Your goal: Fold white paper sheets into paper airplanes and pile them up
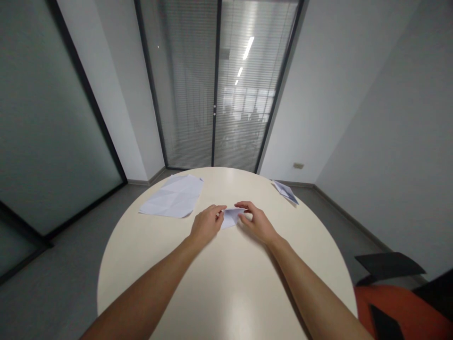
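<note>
A small folded piece of white paper (230, 217) is between my hands, over the middle of the round table. My left hand (208, 222) pinches its left edge, thumb and fingers closed on it. On the other side, my right hand (257, 221) has its thumb and fingers around the right edge of the same paper, holding it. The paper shows a crease along its upper part, and its ends are partly hidden by my fingers.
White creased sheets (173, 197) lie on the far left of the round cream table (226, 283). A folded paper (285, 191) rests by the far right rim. An orange chair (399, 309) with black armrests stands at the right. Glass doors (215, 85) are beyond the table.
</note>
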The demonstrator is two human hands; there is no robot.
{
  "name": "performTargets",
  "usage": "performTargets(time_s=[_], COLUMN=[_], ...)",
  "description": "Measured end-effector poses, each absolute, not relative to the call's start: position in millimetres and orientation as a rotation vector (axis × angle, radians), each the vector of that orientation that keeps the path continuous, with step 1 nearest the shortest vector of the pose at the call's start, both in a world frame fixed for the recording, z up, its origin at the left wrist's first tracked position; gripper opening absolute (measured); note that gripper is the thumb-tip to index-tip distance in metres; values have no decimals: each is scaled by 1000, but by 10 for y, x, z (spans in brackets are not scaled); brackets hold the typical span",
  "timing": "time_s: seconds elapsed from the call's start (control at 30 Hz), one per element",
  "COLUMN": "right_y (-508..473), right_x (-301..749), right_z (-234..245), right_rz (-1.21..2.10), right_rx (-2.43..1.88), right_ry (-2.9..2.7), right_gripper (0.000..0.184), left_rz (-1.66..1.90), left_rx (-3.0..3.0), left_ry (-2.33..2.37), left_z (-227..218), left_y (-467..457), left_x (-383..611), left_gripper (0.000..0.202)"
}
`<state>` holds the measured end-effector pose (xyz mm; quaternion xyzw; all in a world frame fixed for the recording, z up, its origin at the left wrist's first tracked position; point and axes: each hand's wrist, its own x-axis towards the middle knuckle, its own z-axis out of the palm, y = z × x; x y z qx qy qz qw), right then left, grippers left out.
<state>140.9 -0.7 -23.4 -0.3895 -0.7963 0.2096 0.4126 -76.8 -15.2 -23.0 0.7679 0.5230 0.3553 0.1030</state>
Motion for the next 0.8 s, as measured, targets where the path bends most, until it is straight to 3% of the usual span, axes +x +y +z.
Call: performTargets(time_s=[0.3,0.8], right_y=[-22,-121], right_x=[1359,1315], right_z=[-243,-185], right_rz=[466,583], right_rx=[-995,-987], right_ry=[-2051,-2248], right_gripper=[33,28], left_rz=[947,888], left_rx=[2053,2227], left_ry=[1698,1738], left_z=[-246,-362], left_y=[-105,-58], left_x=[-789,-834], left_gripper=[20,22])
